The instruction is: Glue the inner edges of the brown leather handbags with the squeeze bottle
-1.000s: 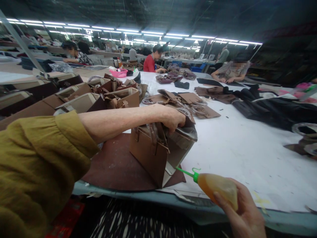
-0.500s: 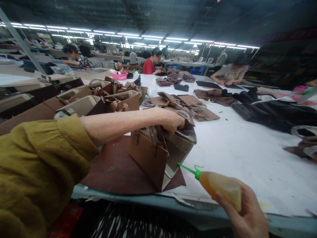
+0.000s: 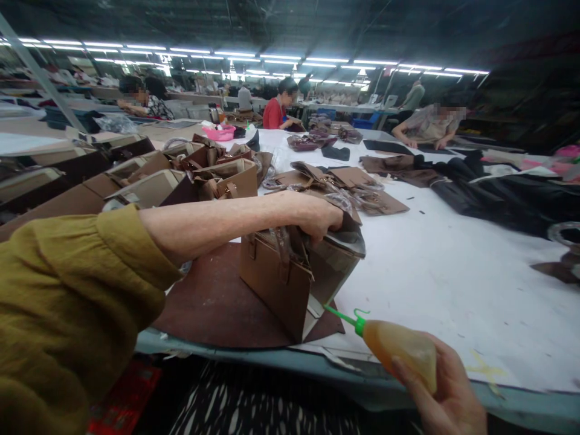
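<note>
A brown handbag [image 3: 274, 281] with an open side stands on a dark reddish-brown sheet [image 3: 203, 308] at the table's front edge. My left hand [image 3: 319, 219] reaches over it, fingers curled and closed on the upper edge of the bag's far panel; the fingertips are partly hidden. In my right hand [image 3: 446, 377] is a squeeze bottle [image 3: 399, 347] of amber liquid, probably glue, with a green nozzle [image 3: 339, 314]. The nozzle tip points left at the lower edge of the bag's open side; whether it touches cannot be made out.
Rows of part-made bags [image 3: 154, 187] crowd the left. Flat brown bag pieces [image 3: 344, 181] with wrapped handles lie behind the handbag. Black material [image 3: 498, 193] is heaped at right. Beyond are a pink basin [image 3: 219, 133] and co-workers, one in red [image 3: 273, 113].
The nozzle tip now sits lower against the bag's open side, near its bottom edge. My left hand keeps its hold on the bag, and the view has shifted slightly.
</note>
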Demonstrator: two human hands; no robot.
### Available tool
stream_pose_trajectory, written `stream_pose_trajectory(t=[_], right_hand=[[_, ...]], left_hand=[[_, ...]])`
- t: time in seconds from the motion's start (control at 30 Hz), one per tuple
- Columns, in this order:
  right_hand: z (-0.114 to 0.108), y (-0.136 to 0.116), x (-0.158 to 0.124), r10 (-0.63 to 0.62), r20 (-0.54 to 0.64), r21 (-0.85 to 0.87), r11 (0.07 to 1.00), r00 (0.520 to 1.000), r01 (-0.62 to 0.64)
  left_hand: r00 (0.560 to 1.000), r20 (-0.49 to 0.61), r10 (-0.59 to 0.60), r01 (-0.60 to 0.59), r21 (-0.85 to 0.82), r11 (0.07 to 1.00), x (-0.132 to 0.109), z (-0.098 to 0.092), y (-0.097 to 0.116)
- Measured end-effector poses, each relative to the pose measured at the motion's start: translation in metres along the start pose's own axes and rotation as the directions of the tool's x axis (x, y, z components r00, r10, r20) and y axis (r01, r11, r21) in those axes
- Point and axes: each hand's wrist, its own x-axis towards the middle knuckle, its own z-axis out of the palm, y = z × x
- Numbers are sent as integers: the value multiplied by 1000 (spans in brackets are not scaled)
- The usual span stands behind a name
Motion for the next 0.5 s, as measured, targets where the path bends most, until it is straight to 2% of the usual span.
stream_pose_trajectory(t=[0.17, 0.3, 0.4, 0.5], right_hand=[[2, 22, -5, 42, 48, 80, 996, 998, -46], [1, 29, -2, 137, 130, 131, 979, 982, -154], [0, 28, 3, 223, 183, 266, 926, 958, -267], [2, 19, 10, 294, 149, 460, 824, 944, -329]], left_hand=[[999, -13, -31, 31, -30, 999, -5, 1, 5], [998, -30, -60, 60, -2, 998, -11, -1, 11], [995, -45, -93, 95, 49, 994, -19, -6, 11], [983, -153, -105, 120, 93, 988, -31, -11, 6]])
